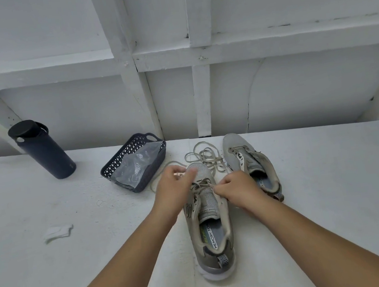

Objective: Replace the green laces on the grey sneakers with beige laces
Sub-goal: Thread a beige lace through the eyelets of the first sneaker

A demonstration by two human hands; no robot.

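Near sneaker (207, 217) on the surface (78, 260), heel toward the viewer. Lace (205, 185) soft, light, limp; best pinched near its tip. Right hand (238, 189) pinching lace at the eyelets; left hand (174, 188) pinching lace by the toe. Beyond, loose lace tangle (207, 158) and second sneaker (250, 161).

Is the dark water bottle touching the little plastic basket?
Apart. The head view shows the bottle standing upright well left of the basket, with a bare strip of white table plainly between them.
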